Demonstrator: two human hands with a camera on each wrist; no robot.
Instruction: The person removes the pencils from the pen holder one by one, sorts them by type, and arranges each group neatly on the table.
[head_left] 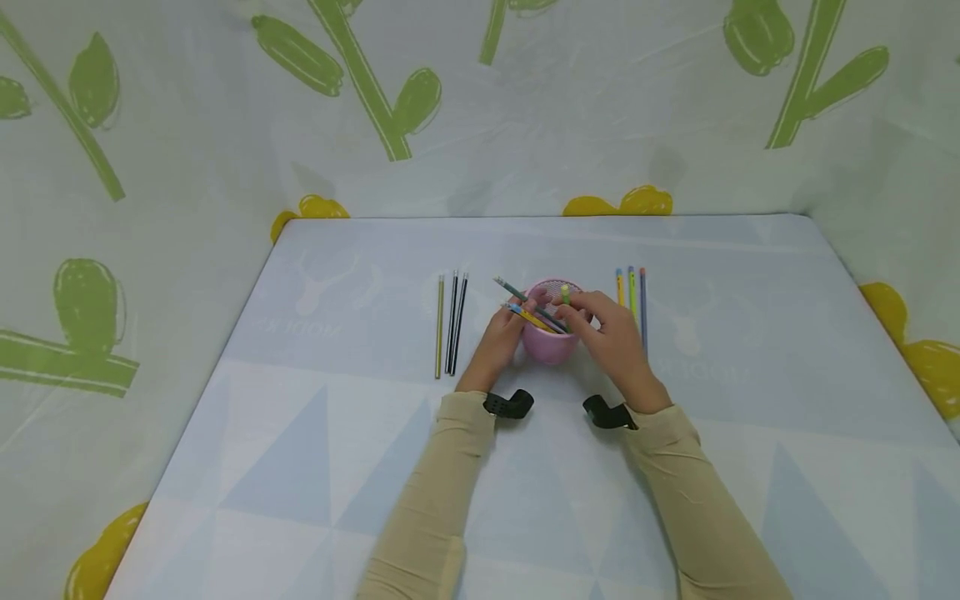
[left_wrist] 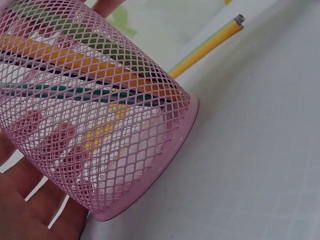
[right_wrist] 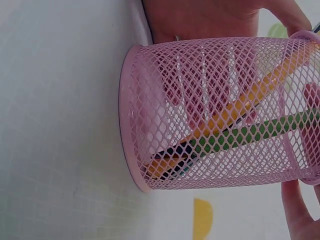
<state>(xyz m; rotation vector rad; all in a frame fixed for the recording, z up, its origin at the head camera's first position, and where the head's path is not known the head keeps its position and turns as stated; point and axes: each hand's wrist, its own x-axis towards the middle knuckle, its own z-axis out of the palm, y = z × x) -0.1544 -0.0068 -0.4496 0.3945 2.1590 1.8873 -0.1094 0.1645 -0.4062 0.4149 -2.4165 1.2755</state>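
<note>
A pink mesh pencil cup (head_left: 551, 348) stands on the table between both hands. My left hand (head_left: 495, 340) grips its left side, and fingers show through the mesh in the right wrist view. At the rim, my right hand (head_left: 617, 343) pinches a light green pencil (head_left: 566, 293) whose lower length is inside the cup (right_wrist: 131, 120). A dark green pencil (head_left: 510, 288) and a yellow pencil (head_left: 534, 319) with a blue end lean leftward out of the cup. Through the mesh, their lower ends meet near the base.
Left of the cup lie a gold pencil (head_left: 439, 329) and two black pencils (head_left: 453, 325) (head_left: 459, 325). To the right, partly behind my right hand, lie a yellow pencil (head_left: 620, 287), a lime pencil (head_left: 632, 292) and a blue-purple pencil (head_left: 643, 308). A leaf-patterned curtain (head_left: 525, 142) hangs behind the table.
</note>
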